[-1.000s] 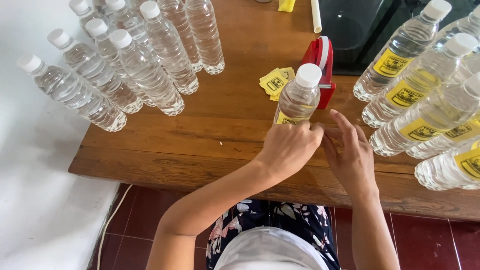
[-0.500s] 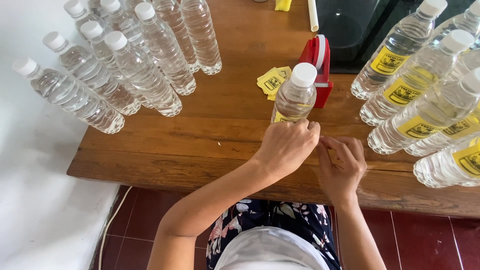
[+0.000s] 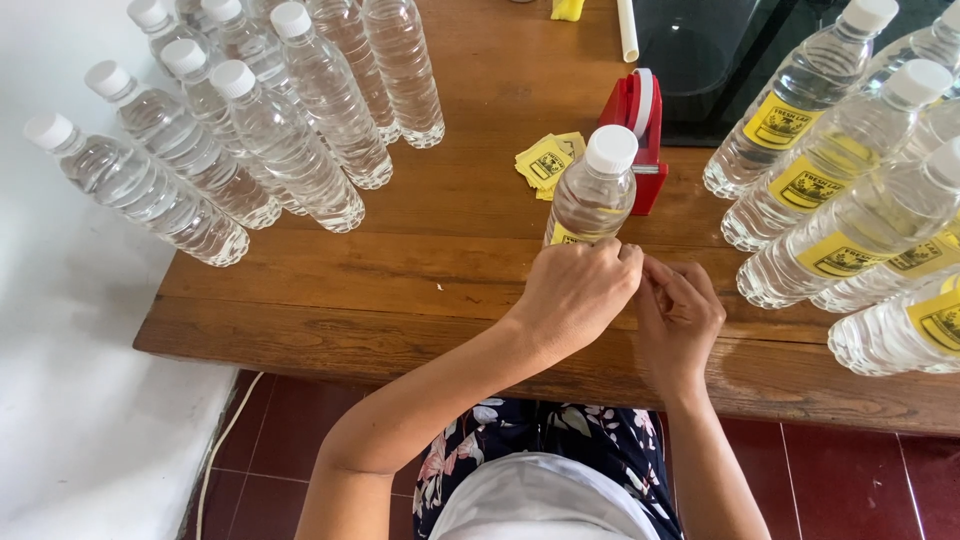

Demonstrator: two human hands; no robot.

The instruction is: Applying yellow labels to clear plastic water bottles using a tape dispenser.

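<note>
A clear water bottle (image 3: 594,192) with a white cap stands upright on the wooden table (image 3: 440,270), a yellow label low on its side. My left hand (image 3: 578,292) is wrapped around the bottle's lower part and covers most of the label. My right hand (image 3: 680,318) is just right of it, fingers curled, fingertips meeting my left hand's fingertips at the bottle's side. Whether the right fingers pinch anything is hidden.
A red tape dispenser (image 3: 638,130) stands right behind the bottle, with loose yellow labels (image 3: 545,162) beside it. Several unlabelled bottles (image 3: 290,140) stand at the back left. Several yellow-labelled bottles (image 3: 840,170) crowd the right. A dark glass panel (image 3: 710,60) lies beyond the dispenser.
My right hand's fingers went from stretched out along the bottle to curled tight by my left fingertips. The bottle and my left hand stayed almost still.
</note>
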